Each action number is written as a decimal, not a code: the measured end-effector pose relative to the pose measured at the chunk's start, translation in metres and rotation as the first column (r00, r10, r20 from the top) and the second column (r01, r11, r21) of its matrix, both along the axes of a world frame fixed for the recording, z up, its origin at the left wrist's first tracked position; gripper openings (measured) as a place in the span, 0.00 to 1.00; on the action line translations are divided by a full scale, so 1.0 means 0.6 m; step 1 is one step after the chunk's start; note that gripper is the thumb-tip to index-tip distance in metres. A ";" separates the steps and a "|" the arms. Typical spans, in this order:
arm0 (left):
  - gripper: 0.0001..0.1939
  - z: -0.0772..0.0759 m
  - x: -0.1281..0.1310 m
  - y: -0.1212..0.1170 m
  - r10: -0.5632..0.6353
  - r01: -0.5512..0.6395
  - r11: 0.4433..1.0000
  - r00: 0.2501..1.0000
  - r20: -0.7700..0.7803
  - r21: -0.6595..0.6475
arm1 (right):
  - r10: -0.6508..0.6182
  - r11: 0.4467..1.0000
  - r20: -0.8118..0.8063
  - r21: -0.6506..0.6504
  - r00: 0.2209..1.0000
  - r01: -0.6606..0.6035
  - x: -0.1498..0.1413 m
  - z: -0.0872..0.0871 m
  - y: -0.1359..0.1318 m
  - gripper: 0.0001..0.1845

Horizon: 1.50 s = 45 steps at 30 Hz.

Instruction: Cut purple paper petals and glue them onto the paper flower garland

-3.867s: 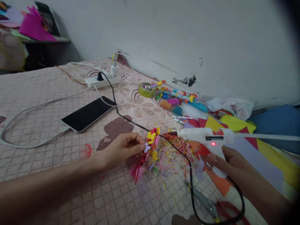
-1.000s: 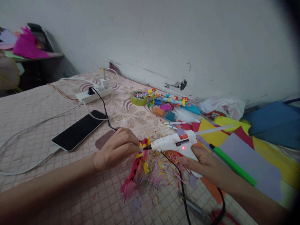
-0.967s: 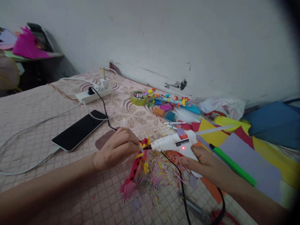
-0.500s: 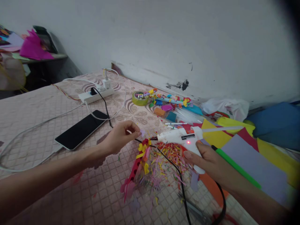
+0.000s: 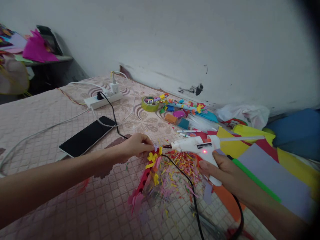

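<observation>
My right hand (image 5: 220,168) is wrapped round the handle of a white glue gun (image 5: 191,145) with a lit red light and a clear glue stick in its back. Its dark nozzle points left at the top end of a red strip (image 5: 144,180). Yellow and pink paper flowers sit along that strip, which has round holes. My left hand (image 5: 140,145) pinches a small light purple paper flower (image 5: 156,147) at the strip's top end. The nozzle tip is close to this flower; whether they touch I cannot tell.
Paper scraps (image 5: 181,166) lie under the glue gun, crossed by its black cord (image 5: 186,176). A phone (image 5: 87,136), a power strip (image 5: 102,101) and a tape roll (image 5: 150,104) lie beyond my left hand. Coloured sheets (image 5: 270,173) and a green pen (image 5: 256,180) are at right.
My left hand has moved right and slightly down, bringing the purple flower onto the strip's top end. The glue gun's nozzle has shifted slightly right, away from that end.
</observation>
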State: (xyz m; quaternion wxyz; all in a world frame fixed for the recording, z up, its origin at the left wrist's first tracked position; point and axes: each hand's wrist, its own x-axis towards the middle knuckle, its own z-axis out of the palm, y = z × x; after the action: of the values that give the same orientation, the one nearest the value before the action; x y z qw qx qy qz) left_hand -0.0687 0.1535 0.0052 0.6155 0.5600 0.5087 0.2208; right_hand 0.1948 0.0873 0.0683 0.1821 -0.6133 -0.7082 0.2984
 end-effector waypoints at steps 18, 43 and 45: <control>0.09 -0.016 0.000 0.009 -0.097 0.104 0.992 0.991 0.098 -0.072 | -0.028 0.999 0.025 0.033 0.999 0.027 0.002 -0.002 -0.002 0.21; 0.17 0.006 0.010 0.001 -0.032 0.045 0.990 0.995 0.094 -0.137 | -0.060 0.998 0.011 0.017 0.998 0.060 0.009 -0.006 -0.005 0.21; 0.18 0.008 0.006 -0.001 -0.048 0.054 0.994 0.997 0.066 -0.090 | -0.053 0.998 -0.015 0.015 0.998 0.053 0.009 -0.006 -0.007 0.20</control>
State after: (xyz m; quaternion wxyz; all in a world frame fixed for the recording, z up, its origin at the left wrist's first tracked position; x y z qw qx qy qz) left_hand -0.0652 0.1529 0.0098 0.6620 0.5365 0.4841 0.1991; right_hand 0.2000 0.0833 0.0646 0.2002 -0.6283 -0.6925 0.2925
